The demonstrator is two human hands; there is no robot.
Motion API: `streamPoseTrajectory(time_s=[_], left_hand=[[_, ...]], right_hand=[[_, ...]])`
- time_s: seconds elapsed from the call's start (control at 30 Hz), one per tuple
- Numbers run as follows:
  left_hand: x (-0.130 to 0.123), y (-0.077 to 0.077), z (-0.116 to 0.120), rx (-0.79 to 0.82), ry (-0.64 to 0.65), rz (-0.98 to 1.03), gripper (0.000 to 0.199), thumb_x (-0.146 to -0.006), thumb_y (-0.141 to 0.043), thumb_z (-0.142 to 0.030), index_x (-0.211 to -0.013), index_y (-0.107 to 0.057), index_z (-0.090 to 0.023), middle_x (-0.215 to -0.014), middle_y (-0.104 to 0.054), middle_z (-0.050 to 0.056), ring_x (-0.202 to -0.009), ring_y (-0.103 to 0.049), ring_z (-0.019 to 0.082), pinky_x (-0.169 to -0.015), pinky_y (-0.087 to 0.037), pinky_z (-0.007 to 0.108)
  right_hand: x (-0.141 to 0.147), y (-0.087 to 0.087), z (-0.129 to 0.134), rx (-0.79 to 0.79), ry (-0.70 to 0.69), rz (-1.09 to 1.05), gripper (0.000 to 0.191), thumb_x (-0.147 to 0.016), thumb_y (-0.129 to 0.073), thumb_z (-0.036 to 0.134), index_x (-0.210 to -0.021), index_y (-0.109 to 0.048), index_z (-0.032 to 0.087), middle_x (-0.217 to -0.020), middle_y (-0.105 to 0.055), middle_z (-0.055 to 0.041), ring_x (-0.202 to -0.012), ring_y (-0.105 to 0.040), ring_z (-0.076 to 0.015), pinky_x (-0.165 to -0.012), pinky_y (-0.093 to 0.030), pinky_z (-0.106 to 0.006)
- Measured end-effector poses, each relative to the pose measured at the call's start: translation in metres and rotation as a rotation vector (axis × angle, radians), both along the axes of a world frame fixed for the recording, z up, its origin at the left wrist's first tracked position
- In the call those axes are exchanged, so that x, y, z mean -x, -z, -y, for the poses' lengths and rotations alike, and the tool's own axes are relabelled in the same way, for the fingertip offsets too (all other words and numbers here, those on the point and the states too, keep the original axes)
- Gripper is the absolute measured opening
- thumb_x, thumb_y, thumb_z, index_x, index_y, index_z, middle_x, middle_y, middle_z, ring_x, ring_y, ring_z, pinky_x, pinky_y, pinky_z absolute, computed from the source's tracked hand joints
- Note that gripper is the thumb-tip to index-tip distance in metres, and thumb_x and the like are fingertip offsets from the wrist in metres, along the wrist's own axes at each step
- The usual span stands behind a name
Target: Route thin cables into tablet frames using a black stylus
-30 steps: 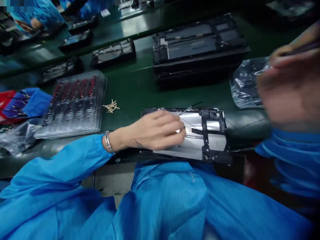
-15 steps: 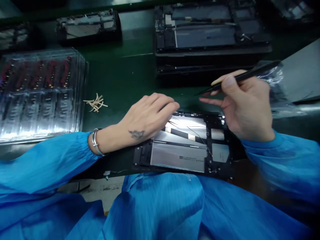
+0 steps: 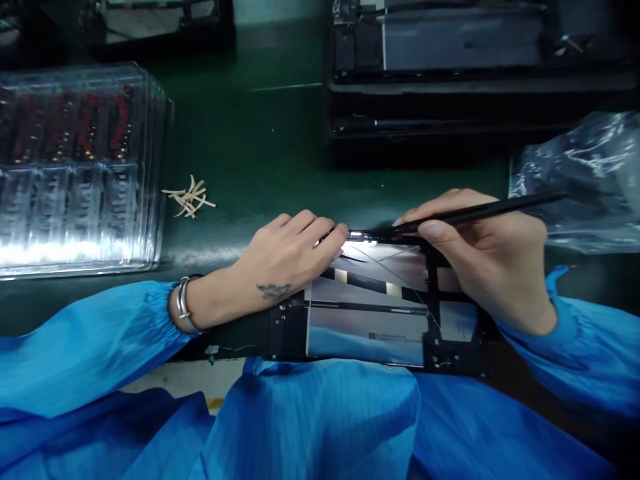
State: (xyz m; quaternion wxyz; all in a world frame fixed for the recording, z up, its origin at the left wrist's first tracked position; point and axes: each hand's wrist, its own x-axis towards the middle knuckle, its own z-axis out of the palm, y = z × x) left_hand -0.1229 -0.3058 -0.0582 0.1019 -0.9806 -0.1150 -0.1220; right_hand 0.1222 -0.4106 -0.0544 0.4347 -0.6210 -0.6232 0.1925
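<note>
An opened tablet [image 3: 365, 333] lies at the table's near edge, its silver battery, dark flat cable and thin loose wires exposed. My left hand [image 3: 295, 250] rests over its upper left part, fingers curled and closed at the far edge; the fingertips are partly hidden. In a pen grip, my right hand [image 3: 493, 247] holds black tweezers [image 3: 480, 210]. Their tip reaches down to the tablet's far edge, right of my left fingers. Whether the tip grips anything is too small to tell.
Stacked clear plastic trays [image 3: 145, 220] with red and black parts stand at left. Beside them lies a small pile of cream strips [image 3: 190, 198]. Further opened tablets [image 3: 460, 47] are stacked at the back right, and another unit [image 3: 155, 23] sits back left. A clear plastic bag [image 3: 580, 180] lies at right.
My right hand has come down with the tweezers, bringing their tip from above the table to the tablet's far edge. My left hand stays at the tablet. The view has shifted slightly.
</note>
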Motion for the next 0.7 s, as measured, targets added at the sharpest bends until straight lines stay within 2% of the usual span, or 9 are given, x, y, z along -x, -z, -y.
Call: streamPoseTrajectory(time_s=[0.2,0.7], left_hand=[[-0.0012,0.0023,0.0000,-0.020,-0.008,0.014,0.024,-0.107,-0.052,-0.023,-0.123,-0.064,-0.011,-0.104,-0.075,0.007,-0.087,-0.070,0.021,-0.063,-0.052,0.034],[-0.0032,0.0072,-0.0012,0.004,0.003,0.070,0.023,-0.107,-0.050,-0.022,-0.117,-0.068,-0.011,-0.102,-0.076,0.008,-0.087,-0.071,0.022,-0.060,-0.051,0.034]], right_hand=[[-0.0012,0.0026,-0.0014,0.003,-0.031,0.054,0.012,-0.101,-0.065,0.034,-0.100,-0.077,0.039,-0.099,-0.075,0.0024,-0.092,-0.072,-0.0225,-0.069,-0.059,-0.038],[0.0009,-0.0048,-0.0032,0.038,-0.021,0.135,0.010,-0.101,-0.066,0.026,-0.101,-0.076,0.029,-0.099,-0.075,0.0005,-0.089,-0.072,-0.0188,-0.069,-0.055,-0.031]])
